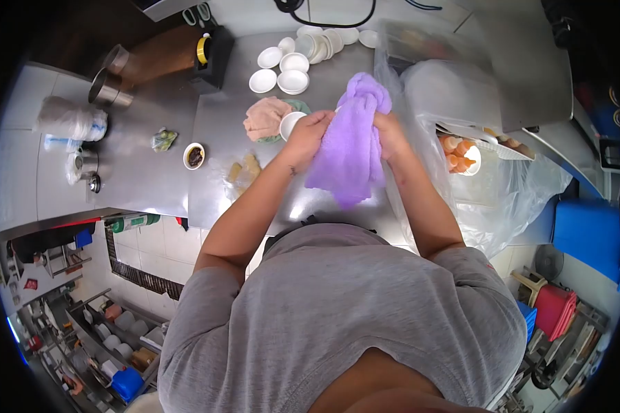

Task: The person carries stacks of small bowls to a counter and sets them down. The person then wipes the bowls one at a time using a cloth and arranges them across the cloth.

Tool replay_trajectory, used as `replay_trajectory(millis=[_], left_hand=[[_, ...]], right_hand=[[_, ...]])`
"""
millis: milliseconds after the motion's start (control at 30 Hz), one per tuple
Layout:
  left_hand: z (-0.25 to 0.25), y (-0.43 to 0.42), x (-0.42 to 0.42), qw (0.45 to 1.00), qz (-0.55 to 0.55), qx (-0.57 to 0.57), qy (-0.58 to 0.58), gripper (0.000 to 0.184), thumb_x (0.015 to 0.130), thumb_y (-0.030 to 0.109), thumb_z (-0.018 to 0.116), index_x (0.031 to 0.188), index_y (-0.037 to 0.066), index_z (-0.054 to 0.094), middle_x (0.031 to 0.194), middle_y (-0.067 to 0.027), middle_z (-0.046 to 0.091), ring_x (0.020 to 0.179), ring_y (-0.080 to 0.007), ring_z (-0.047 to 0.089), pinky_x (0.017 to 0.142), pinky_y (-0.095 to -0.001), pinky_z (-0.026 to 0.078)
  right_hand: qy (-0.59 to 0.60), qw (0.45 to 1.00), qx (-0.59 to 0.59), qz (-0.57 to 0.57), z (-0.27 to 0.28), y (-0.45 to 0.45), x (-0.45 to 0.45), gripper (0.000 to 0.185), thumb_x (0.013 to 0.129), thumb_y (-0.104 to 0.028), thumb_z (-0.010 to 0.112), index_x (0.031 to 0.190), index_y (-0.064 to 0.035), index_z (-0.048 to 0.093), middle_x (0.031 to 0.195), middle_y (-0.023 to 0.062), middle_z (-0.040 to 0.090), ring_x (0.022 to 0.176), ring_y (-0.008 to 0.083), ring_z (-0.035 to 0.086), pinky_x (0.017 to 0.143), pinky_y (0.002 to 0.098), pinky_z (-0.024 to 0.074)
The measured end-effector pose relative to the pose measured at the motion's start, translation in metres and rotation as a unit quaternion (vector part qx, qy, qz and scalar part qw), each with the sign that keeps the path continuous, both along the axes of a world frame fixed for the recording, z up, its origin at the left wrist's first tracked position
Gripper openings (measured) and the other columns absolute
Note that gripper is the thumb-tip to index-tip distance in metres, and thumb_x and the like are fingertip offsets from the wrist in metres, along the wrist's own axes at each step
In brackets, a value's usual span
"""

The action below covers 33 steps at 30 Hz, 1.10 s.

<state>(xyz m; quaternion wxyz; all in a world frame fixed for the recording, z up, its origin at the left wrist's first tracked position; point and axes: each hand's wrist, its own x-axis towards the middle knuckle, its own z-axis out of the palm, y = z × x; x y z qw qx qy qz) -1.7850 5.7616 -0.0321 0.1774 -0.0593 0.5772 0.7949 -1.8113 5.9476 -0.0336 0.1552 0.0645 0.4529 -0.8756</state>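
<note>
A fluffy purple towel [351, 148] hangs between my two hands over the steel counter, bunched at its top. My left hand [311, 134] is closed at the towel's left edge, and my right hand [390, 138] grips its right side. A sliver of something white shows by my left fingertips; the towel hides the rest. Just left of my left hand is a white bowl [291, 125], partly covered by the hand; I cannot tell whether they touch. Behind that bowl lie a crumpled pink cloth [265, 118] and a green cloth [297, 106].
Several white bowls [293, 81] sit at the back of the counter [224, 162]. On the left are a bowl of dark sauce [195, 157] and a small wrapped bundle [164, 140]. Orange-capped bottles [455, 153] and clear plastic sheeting [489, 213] are at the right.
</note>
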Motion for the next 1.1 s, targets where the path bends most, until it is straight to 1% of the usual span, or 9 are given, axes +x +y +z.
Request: replay_trajectory(millis=[67, 133, 233, 467, 633, 733, 933, 1033, 1100], left_hand=[[0.004, 0.012, 0.002, 0.996, -0.038, 0.072, -0.027, 0.019, 0.1, 0.018, 0.047, 0.104, 0.004, 0.059, 0.092, 0.0, 0.062, 0.079, -0.0078, 0.057, 0.072, -0.0218, 0.048], [0.005, 0.025, 0.008, 1.0, -0.008, -0.022, 0.011, 0.017, 0.098, 0.018, 0.05, 0.101, 0.004, 0.059, 0.091, -0.0005, 0.062, 0.079, -0.0089, 0.057, 0.071, -0.0231, 0.048], [0.007, 0.023, 0.036, 0.969, -0.024, -0.218, 0.115, 0.012, 0.094, 0.014, 0.055, 0.094, 0.004, 0.061, 0.088, -0.006, 0.063, 0.079, -0.0148, 0.059, 0.072, -0.0294, 0.048], [0.006, -0.054, 0.061, 0.737, 0.062, -0.504, 0.446, 0.015, 0.086, 0.018, 0.066, 0.086, 0.003, 0.063, 0.091, -0.0139, 0.064, 0.089, -0.0326, 0.059, 0.087, -0.0429, 0.043], [0.032, -0.111, 0.044, 0.692, 0.218, -0.605, 0.327, 0.016, 0.088, 0.017, 0.064, 0.086, 0.001, 0.064, 0.085, -0.0146, 0.062, 0.082, -0.0331, 0.057, 0.076, -0.0417, 0.043], [0.041, -0.123, 0.039, 0.691, 0.247, -0.591, 0.335, 0.017, 0.089, 0.017, 0.064, 0.086, 0.0, 0.064, 0.083, -0.0139, 0.063, 0.079, -0.0317, 0.057, 0.073, -0.0384, 0.043], [0.026, -0.114, 0.044, 0.713, 0.23, -0.579, 0.32, 0.018, 0.089, 0.018, 0.065, 0.088, 0.0, 0.065, 0.084, -0.0127, 0.064, 0.079, -0.0297, 0.06, 0.073, -0.0348, 0.045], [0.02, -0.098, 0.043, 0.701, 0.218, -0.581, 0.35, 0.014, 0.087, 0.016, 0.066, 0.087, 0.002, 0.065, 0.084, -0.0114, 0.065, 0.081, -0.0294, 0.06, 0.081, -0.0382, 0.044], [0.013, -0.087, 0.043, 0.672, 0.214, -0.59, 0.394, 0.012, 0.085, 0.016, 0.067, 0.086, 0.004, 0.066, 0.085, -0.0098, 0.065, 0.083, -0.0288, 0.06, 0.089, -0.0415, 0.043]], right_hand=[[0.005, 0.995, 0.096, -0.025, 0.005, 0.0, 0.013, 0.032, 0.081, -0.012, 0.063, 0.109, 0.0047, 0.061, 0.096, 0.0094, 0.068, 0.091, 0.0206, 0.066, 0.079, 0.0354, 0.0527], [0.059, 0.934, 0.344, -0.074, 0.008, -0.004, 0.019, 0.035, 0.082, -0.013, 0.065, 0.11, 0.006, 0.059, 0.096, 0.0114, 0.068, 0.092, 0.0221, 0.066, 0.08, 0.0345, 0.052], [0.14, 0.9, 0.393, -0.124, -0.016, -0.011, 0.024, 0.04, 0.081, -0.016, 0.066, 0.115, 0.0036, 0.057, 0.1, 0.0158, 0.068, 0.092, 0.0263, 0.066, 0.08, 0.0346, 0.0513], [0.252, 0.816, 0.501, -0.14, -0.001, -0.001, -0.006, 0.055, 0.073, -0.013, 0.071, 0.123, -0.0005, 0.052, 0.119, 0.0195, 0.059, 0.108, 0.0341, 0.058, 0.093, 0.0401, 0.0452], [0.608, 0.463, 0.643, 0.055, -0.042, -0.105, 0.007, 0.05, 0.077, -0.027, 0.066, 0.12, -0.0034, 0.057, 0.113, 0.015, 0.061, 0.108, 0.0326, 0.057, 0.103, 0.0432, 0.0356], [0.572, 0.436, 0.682, 0.135, -0.047, -0.124, 0.02, 0.039, 0.079, -0.015, 0.057, 0.116, -0.0023, 0.057, 0.118, 0.0148, 0.06, 0.11, 0.0276, 0.057, 0.105, 0.0424, 0.0344], [0.491, 0.563, 0.627, 0.221, -0.032, -0.125, 0.012, 0.035, 0.075, -0.01, 0.061, 0.109, -0.0027, 0.062, 0.103, 0.0183, 0.065, 0.099, 0.0284, 0.062, 0.097, 0.0423, 0.042], [0.351, 0.835, 0.418, 0.073, -0.023, -0.102, -0.006, 0.04, 0.072, -0.002, 0.067, 0.111, 0.0004, 0.06, 0.105, 0.0192, 0.064, 0.101, 0.0287, 0.062, 0.092, 0.0406, 0.046], [0.148, 0.909, 0.385, -0.063, 0.025, -0.067, -0.007, 0.047, 0.07, 0.001, 0.072, 0.114, 0.0022, 0.057, 0.107, 0.0177, 0.065, 0.102, 0.0246, 0.061, 0.088, 0.0362, 0.0483]])
